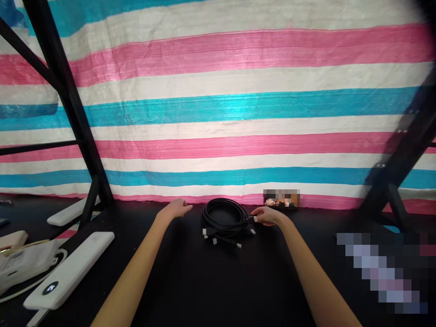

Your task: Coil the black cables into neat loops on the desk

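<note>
Coiled black cable (225,218), white plugs, right hand (269,215) fingers pinching one plug; left hand (177,208) loosely spread nearby.

A coil of cables (225,218) lies on the desk (218,281) at its far edge, just before the hanging tarp (238,113). The left hand (177,209) lies left of the coil, apart from it; the right hand (269,215) touches its right side. Two power banks (70,270) lie near left, by the frame post (68,100).

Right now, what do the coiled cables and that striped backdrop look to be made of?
Coiled cables: black, likely rubber or plastic jacket, faint sheen, with pale, probably plastic or metal plug ends. Right hand pinches one end; left hand hovers nearby. Striped backdrop: woven plastic tarpaulin by its fine weave and glossy glare.
</note>
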The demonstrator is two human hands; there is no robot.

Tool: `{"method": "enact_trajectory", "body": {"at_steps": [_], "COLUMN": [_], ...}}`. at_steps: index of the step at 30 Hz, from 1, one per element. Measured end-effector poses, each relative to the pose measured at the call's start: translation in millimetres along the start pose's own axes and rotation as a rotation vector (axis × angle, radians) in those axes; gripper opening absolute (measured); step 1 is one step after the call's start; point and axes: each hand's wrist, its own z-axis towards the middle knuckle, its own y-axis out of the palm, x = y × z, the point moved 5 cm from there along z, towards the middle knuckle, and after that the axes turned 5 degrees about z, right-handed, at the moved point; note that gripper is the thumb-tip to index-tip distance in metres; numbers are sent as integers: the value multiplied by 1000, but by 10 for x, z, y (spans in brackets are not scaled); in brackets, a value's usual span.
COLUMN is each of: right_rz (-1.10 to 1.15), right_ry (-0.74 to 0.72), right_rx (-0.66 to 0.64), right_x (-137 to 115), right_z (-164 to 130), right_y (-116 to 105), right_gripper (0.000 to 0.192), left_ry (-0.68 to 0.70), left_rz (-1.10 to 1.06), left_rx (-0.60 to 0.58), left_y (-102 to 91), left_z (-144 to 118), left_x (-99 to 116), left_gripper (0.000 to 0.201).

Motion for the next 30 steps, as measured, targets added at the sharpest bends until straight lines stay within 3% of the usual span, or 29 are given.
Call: {"method": "enact_trajectory", "body": {"at_steps": [8, 14, 17, 22, 26, 30], "right_rz": [6, -2, -19, 4, 7, 18], "right_ry": [29, 47, 14, -196, -332, -422], "right_rx": [-12, -5, 86, 297, 396, 404], "right_x": [-72, -144, -256, -628, -901, -1080], "right_z": [-78, -164, -265, -601, -951, -1197], "right_y": [-2, -75, -222, -492, -540, -472], "right_gripper": [23, 20, 21, 22, 22, 20], "left_ry": [80, 259, 397, 525, 490, 449], "left_rz": [55, 46, 42, 118, 242, 356], "left_rx": [18, 63, 12, -95, -18, 21], "left_y": [-149, -195, -34, 461, 704, 783], "left_z": [-156, -341, -423, -502, -534, -529], "left_x": [257, 686, 963, 1276, 1368, 1400], "left_gripper": [35, 41, 48, 60, 48, 44]}}
